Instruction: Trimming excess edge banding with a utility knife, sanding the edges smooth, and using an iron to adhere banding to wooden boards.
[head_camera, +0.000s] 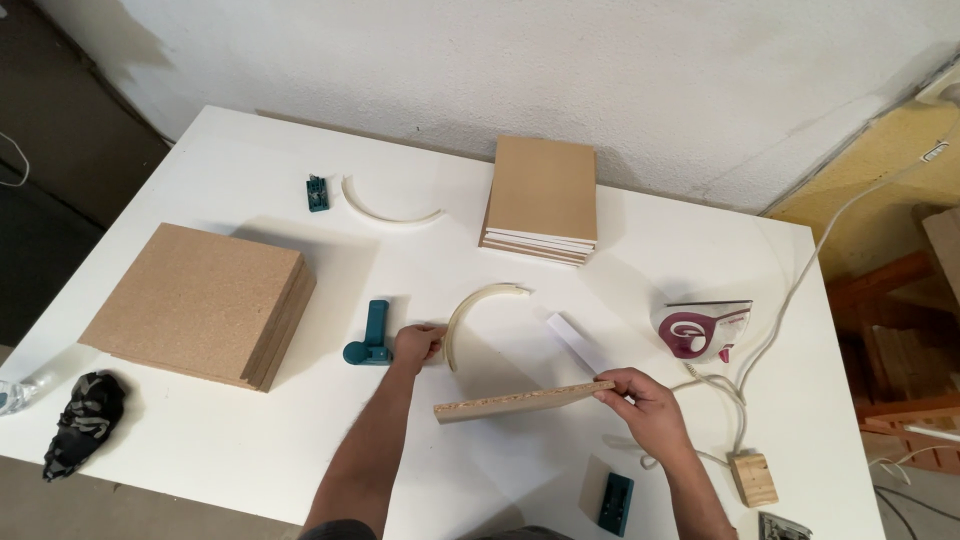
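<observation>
**A:** Head view, what've you got on the hands?

**B:** I see the right hand (645, 405) pinched shut on the end of a chipboard panel (522, 400), held on edge, tilted a bit, raw edge facing up. Panel runs out to the left of that hand, just above the white table (250, 440). My left hand (418, 343) has fingers closed on the lower end of a curved strip of cream edge banding (470, 310); strip arcs up and to the right from the hand.

**A:** Near the left hand?

**B:** Teal trimmer tool (370, 338) touching or just beside it, on its left. Farther left, a stack of chipboard squares (200, 300). Beyond it, a 2nd curled strip (385, 210) w/ a small teal tool (317, 193) beside that.

**A:** Right side?

**B:** White strip piece (572, 340) just above the right hand. Iron (702, 330), white and magenta, standing on end to the upper right, cord trailing. Wood block (752, 477) to the right, another teal tool (615, 502) below. 2nd board stack (542, 198) well beyond. Dark rag (85, 420) far left at table edge.
</observation>
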